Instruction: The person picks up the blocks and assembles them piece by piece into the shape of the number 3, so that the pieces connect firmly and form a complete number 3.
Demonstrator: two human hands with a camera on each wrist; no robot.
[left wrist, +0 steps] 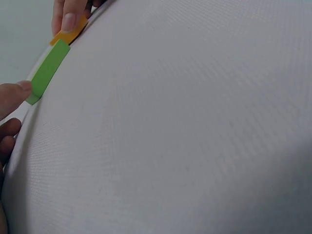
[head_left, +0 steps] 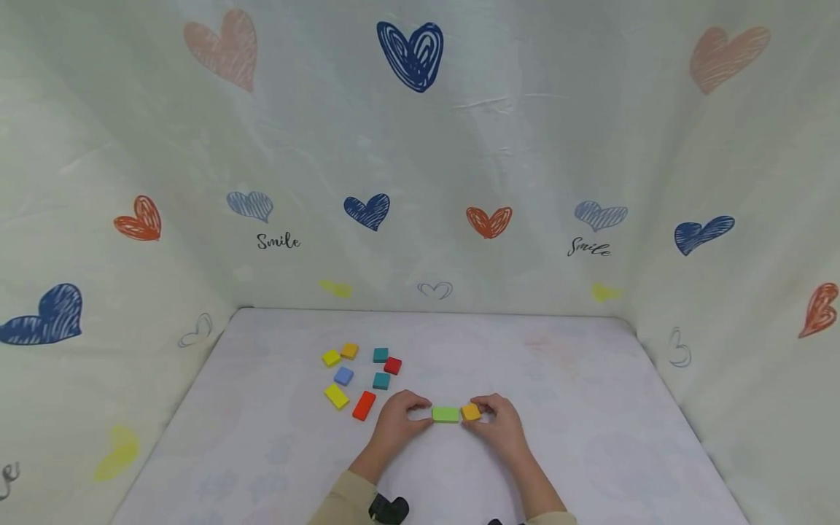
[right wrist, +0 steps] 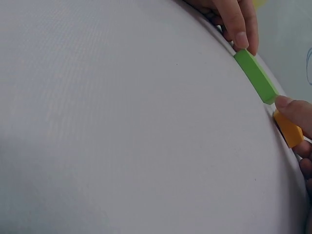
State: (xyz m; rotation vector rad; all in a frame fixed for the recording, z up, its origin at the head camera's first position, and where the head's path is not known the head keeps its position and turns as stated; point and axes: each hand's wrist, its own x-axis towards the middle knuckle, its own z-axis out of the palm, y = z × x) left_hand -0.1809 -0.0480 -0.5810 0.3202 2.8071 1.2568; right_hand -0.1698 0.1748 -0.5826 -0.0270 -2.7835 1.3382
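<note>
In the head view, a light green rectangular block (head_left: 445, 415) lies flat on the white table. My left hand (head_left: 398, 419) grips its left end between thumb and index finger; the thumb (left wrist: 17, 95) shows against that end in the left wrist view. Just to the right of it, my right hand (head_left: 500, 423) pinches a smaller orange block (head_left: 470, 412), thumb at the front and index finger behind. The orange block sits slightly turned beside the green block's right end, and the right wrist view shows the right thumb (right wrist: 292, 109) close to where the two blocks meet.
Left of the hands lie several loose blocks: a red one (head_left: 364, 405), a yellow one (head_left: 337, 396), a blue one (head_left: 343, 375), a teal one (head_left: 381, 380) and others behind. A white cloth wall (head_left: 420, 146) with printed hearts encloses the table.
</note>
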